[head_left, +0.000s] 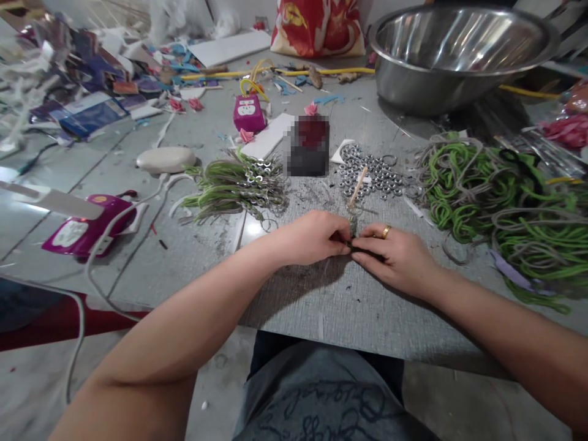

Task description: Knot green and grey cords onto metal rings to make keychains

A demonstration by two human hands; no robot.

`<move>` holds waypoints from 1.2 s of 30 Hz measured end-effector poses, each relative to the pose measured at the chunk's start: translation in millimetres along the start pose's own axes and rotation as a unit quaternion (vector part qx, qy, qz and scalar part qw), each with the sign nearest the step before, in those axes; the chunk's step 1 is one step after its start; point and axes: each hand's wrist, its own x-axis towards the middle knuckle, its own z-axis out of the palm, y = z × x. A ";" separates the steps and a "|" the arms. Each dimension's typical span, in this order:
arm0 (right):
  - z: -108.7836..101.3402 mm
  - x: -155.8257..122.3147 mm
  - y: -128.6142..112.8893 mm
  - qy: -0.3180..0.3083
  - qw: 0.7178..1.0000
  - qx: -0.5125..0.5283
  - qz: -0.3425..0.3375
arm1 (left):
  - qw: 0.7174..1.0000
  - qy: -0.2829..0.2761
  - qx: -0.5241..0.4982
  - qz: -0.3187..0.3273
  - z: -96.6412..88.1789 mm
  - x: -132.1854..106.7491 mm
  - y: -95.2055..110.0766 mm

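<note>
My left hand (316,236) and my right hand (395,254) meet at the middle of the grey table (321,294), fingers pinched together on a small green and grey cord piece (353,228) between them. The right hand wears a gold ring. Just beyond the fingers lies a pile of small metal rings (374,174) with a wooden stick (357,187) resting on it. A bundle of finished green and grey cords with rings (234,187) lies to the left. A big heap of loose green and grey cords (500,196) spreads on the right.
A large steel bowl (459,52) stands at the back right. A white oval object (165,159) and purple devices (82,229) with white cables lie at left. Scraps and paper clutter the back left. A red patterned bag (316,27) stands behind.
</note>
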 end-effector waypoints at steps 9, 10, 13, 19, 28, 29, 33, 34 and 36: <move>-2.8 8.0 -4.1 -0.026 0.999 -0.019 0.017 | 1.000 0.008 -0.003 0.003 3.0 0.9 -0.4; -2.8 8.4 -4.4 -0.029 0.999 -0.025 0.018 | 1.000 0.011 0.000 0.003 3.8 1.0 -0.4; -1.9 9.2 -5.6 -0.031 0.998 -0.050 0.016 | 1.000 0.013 0.013 0.004 5.4 1.5 -1.0; 2.1 8.8 -8.0 -0.014 0.990 -0.137 -0.013 | 0.999 0.012 0.040 0.007 6.4 2.8 -1.4; -2.4 9.0 -5.4 0.020 0.996 -0.066 0.062 | 0.999 0.018 0.049 0.000 7.6 1.8 3.2; -3.9 9.4 -3.8 0.020 0.995 -0.057 0.075 | 0.999 0.015 0.050 -0.002 7.4 1.8 3.8; -7.8 9.9 3.2 -0.003 0.995 -0.024 0.094 | 0.999 0.010 0.050 -0.010 6.4 1.4 5.2; -8.2 9.6 4.5 -0.010 0.996 -0.020 0.089 | 0.999 0.011 0.049 -0.009 6.4 1.2 5.3; -8.5 8.8 6.0 -0.020 0.997 -0.019 0.078 | 0.999 0.013 0.049 -0.008 7.0 0.6 5.8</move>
